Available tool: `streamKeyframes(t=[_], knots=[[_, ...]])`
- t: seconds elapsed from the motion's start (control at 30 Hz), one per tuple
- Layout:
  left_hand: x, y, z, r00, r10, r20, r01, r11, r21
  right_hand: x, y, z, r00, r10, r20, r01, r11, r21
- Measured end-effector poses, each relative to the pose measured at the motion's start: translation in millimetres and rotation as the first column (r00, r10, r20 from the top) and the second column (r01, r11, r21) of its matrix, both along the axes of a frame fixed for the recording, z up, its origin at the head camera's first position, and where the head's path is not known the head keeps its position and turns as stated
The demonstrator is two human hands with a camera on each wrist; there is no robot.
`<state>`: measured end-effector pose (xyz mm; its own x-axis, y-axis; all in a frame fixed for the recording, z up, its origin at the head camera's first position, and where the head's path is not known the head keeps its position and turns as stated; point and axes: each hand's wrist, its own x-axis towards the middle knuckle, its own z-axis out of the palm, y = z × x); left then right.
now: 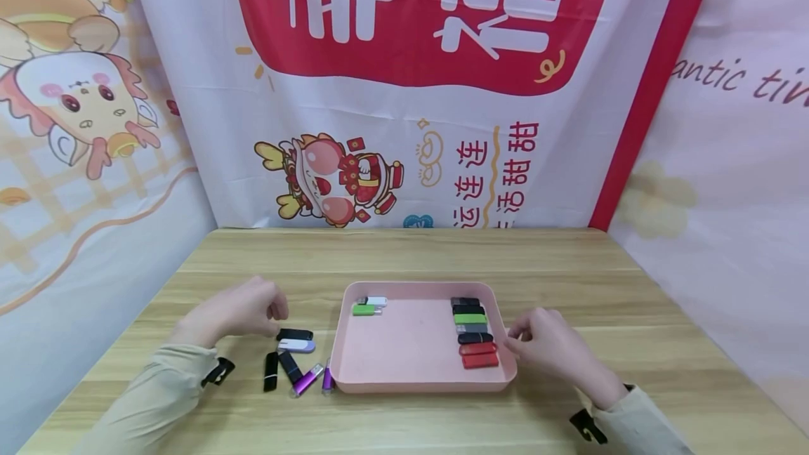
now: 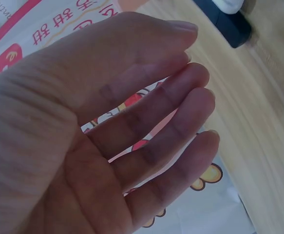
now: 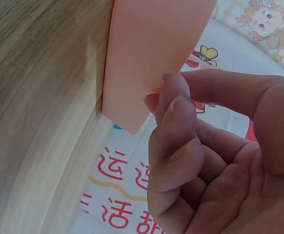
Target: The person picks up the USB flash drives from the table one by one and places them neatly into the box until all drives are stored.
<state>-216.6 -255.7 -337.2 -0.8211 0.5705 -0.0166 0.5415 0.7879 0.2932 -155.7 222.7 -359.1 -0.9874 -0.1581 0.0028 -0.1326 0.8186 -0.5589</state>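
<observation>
Pink, the tray [image 1: 411, 343] sits on the worktop [image 1: 442, 423], its three-o'clock rim pinched by the right hand [image 1: 546, 344]. At nine o'clock the left hand [image 1: 246, 307], fingers loosely curved around nothing, hovers beside a black USB stick [image 1: 295, 334]; a purple stick [image 1: 307, 380] lies at eight, a red stick [image 1: 480, 361] inside at four.

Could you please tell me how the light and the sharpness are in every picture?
Head view: bright, fairly even light, the tray clear; left wrist view: dimmer, the left fingers shaded, the black stick soft-edged; right wrist view: the table darker toward the top left, with shadow along the tray's side.
</observation>
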Motion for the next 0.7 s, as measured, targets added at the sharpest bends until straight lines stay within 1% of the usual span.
streamKeyframes(t=[0.07, 0.13, 0.33, 0.5, 0.7], knots=[[0.5, 1.8, -2.4, 1.000, -0.014, 0.002, 0.014, 1.000, -0.001, 0.2, 0, -0.8, 1.000, -0.001, -0.005, 0.001, 1.000, 0.005], [1.3, 3.8, -4.5, 1.000, -0.015, 0.011, 0.015, 1.000, -0.004, -0.1, 0, -1.6, 1.000, -0.001, -0.011, 0.001, 1.000, 0.007], [2.7, 8.7, -10.5, 0.999, 0.019, 0.026, -0.018, 0.999, -0.030, -1.1, -1, -0.9, 1.000, -0.017, 0.000, 0.017, 1.000, 0.003], [3.0, 11.4, -13.6, 0.998, 0.061, 0.020, -0.059, 0.996, -0.061, -1.9, -2, 0.5, 1.000, -0.023, 0.015, 0.023, 1.000, -0.002], [3.4, 10.7, -16.0, 0.996, 0.089, 0.001, -0.088, 0.993, -0.076, -2.1, -1, -1.9, 1.000, -0.014, 0.000, 0.014, 1.000, 0.007]])
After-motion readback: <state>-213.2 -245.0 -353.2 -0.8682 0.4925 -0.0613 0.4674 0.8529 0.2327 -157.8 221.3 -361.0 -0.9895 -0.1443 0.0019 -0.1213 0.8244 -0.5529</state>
